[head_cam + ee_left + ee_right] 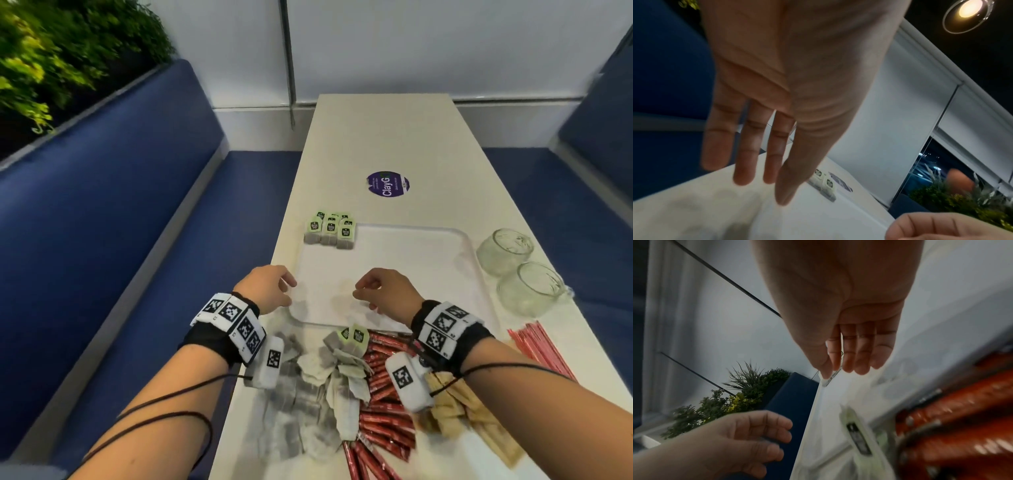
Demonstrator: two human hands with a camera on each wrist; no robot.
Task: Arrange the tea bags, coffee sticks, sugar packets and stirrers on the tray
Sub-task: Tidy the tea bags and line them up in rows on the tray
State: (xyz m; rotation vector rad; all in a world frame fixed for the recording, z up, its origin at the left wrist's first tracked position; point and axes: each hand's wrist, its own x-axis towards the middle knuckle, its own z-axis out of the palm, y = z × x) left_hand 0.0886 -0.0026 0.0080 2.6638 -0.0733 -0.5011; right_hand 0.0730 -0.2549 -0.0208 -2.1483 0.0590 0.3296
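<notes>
A white tray [411, 260] lies mid-table. Several green-tagged tea bags [330, 231] stand in rows at its far left corner, also visible in the left wrist view as tea bags [824, 181]. My left hand [289, 291] hovers at the tray's near left edge, fingers [744, 162] straight and holding nothing. My right hand [363, 291] hangs over the tray's near part, fingers [861, 360] relaxed and holding nothing. Near me lie a loose pile of tea bags [329, 377], red coffee sticks [380, 404], beige sugar packets [462, 414] and red-white stirrers [537, 349].
Two glass cups [505, 250] [531, 287] stand right of the tray. A purple sticker [387, 185] marks the far table. Blue bench seats [137, 240] flank the narrow table on both sides, with plants [51, 51] behind the left one.
</notes>
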